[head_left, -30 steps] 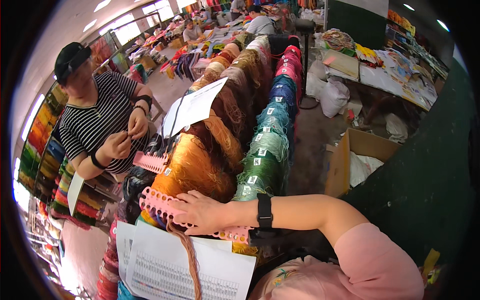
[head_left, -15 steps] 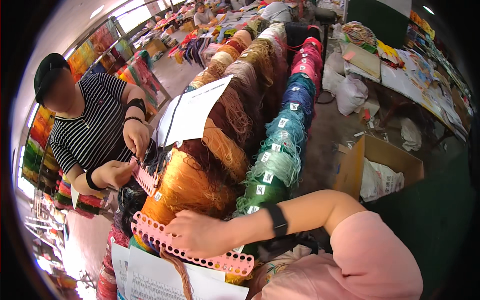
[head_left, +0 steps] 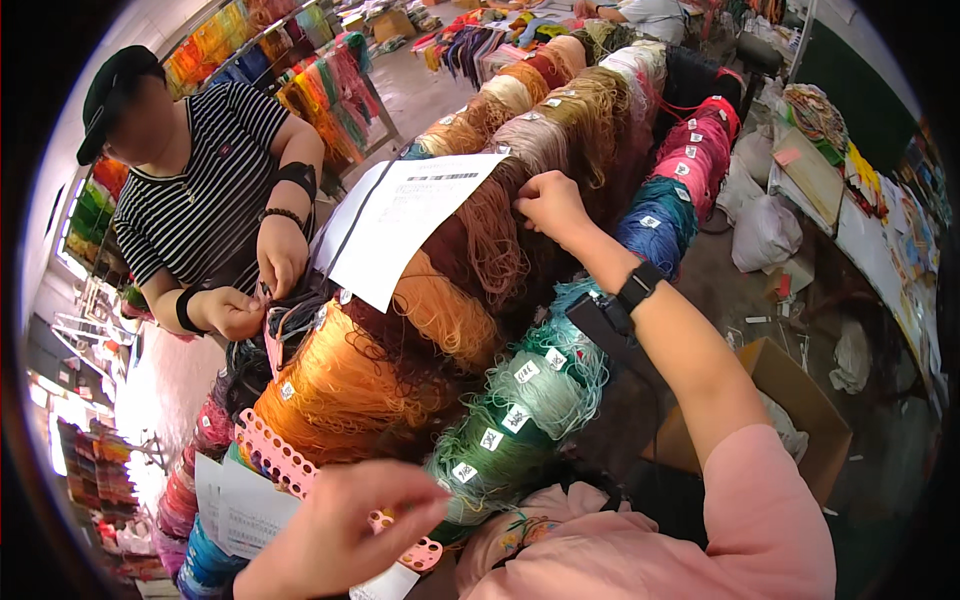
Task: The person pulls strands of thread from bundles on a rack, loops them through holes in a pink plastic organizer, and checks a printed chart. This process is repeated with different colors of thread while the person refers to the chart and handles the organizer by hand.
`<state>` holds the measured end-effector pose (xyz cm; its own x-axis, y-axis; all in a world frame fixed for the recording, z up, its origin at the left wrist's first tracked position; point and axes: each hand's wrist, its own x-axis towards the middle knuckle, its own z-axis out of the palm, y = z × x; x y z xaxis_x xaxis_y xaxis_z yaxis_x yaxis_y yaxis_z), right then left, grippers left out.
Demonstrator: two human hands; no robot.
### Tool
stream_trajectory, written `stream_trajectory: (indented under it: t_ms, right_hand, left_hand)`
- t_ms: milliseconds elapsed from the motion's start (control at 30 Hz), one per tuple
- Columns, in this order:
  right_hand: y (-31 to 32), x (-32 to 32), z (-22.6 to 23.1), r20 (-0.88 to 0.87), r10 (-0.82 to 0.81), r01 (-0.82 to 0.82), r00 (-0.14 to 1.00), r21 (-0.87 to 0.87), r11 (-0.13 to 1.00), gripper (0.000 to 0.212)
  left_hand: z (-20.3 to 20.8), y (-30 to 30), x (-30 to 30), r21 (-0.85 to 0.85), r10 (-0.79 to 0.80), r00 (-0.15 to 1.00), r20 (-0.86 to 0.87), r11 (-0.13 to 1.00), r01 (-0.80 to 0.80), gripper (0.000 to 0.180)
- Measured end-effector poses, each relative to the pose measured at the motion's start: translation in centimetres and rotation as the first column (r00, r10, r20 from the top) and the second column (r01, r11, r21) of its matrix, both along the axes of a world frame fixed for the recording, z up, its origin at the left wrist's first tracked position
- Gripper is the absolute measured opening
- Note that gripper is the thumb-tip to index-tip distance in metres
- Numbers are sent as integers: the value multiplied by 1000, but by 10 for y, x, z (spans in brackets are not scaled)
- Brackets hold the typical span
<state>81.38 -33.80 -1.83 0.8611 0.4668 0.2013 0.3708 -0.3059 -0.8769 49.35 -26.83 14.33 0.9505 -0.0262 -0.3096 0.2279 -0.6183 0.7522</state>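
My right hand is stretched out to the skeins in the middle, fingers pinched together at the edge of the brownish-pink thread. Whatever lies between its fingertips is too small to make out. Low in the view, my left hand hovers over a pink thread card with rows of holes, thumb and fingers apart, and hides the card's middle. The card lies across printed sheets and beside the orange skeins.
Across the rack, a person in a striped top works at dark thread with both hands. A white sheet lies over the skeins. Green and blue skeins with small labels run along the right. A cardboard box stands on the floor.
My right hand has left the pink card and reached forward to the brownish-pink thread. My left hand has come into view over the card. The whole view has shifted.
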Motion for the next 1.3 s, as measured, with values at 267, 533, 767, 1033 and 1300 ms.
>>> stream_trajectory:
  t_ms: [267, 533, 767, 1033, 1300]
  right_hand:
    - [-2, 4, -5, -193, 29, 18, 981, 238, 971, 14]
    - [-24, 7, 1, -346, 305, -106, 887, 490, 865, 7]
    - [-62, -12, 21, -495, 695, -178, 521, 734, 656, 12]
    - [-71, -27, 24, -537, 641, -238, 549, 635, 735, 10]
    - [-74, -31, 26, -527, 674, -162, 518, 713, 682, 9]
  left_hand:
    - [-24, -14, 119, -476, 206, 974, -94, 850, -226, 16]
    - [-65, -9, 179, -604, 428, 891, -150, 674, -425, 14]
    - [-100, -13, 205, -761, 668, 711, -222, 337, -554, 18]
    - [-110, -23, 209, -903, 559, 804, -203, 210, -374, 18]
    - [-107, -21, 201, -952, 483, 855, -187, 127, -280, 20]
